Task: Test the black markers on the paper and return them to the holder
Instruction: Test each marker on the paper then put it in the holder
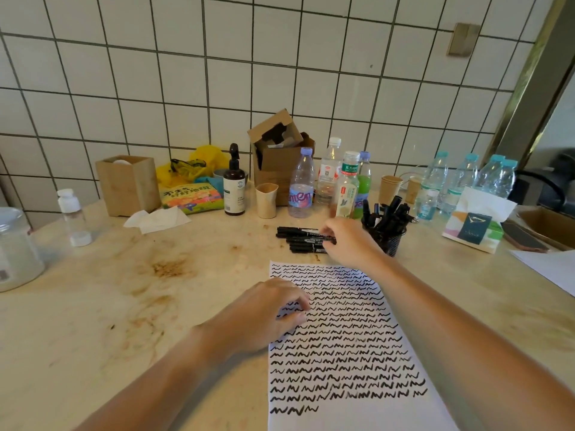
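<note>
A white sheet of paper (348,353) covered in rows of black squiggles lies in front of me on the counter. My left hand (264,315) rests on its left edge with fingers bent, holding nothing. Beyond the sheet's top edge lies a small pile of black markers (298,239). My right hand (348,241) reaches over the pile's right end, fingers curled round one marker there. Just right of that hand stands a black mesh holder (389,237) full of upright black markers.
Behind the markers stand several plastic bottles (301,188), paper cups (266,200), a brown pump bottle (234,185) and an open cardboard box (280,154). A wooden box (129,185) and crumpled tissue (157,220) lie at left, a tissue pack (476,225) at right.
</note>
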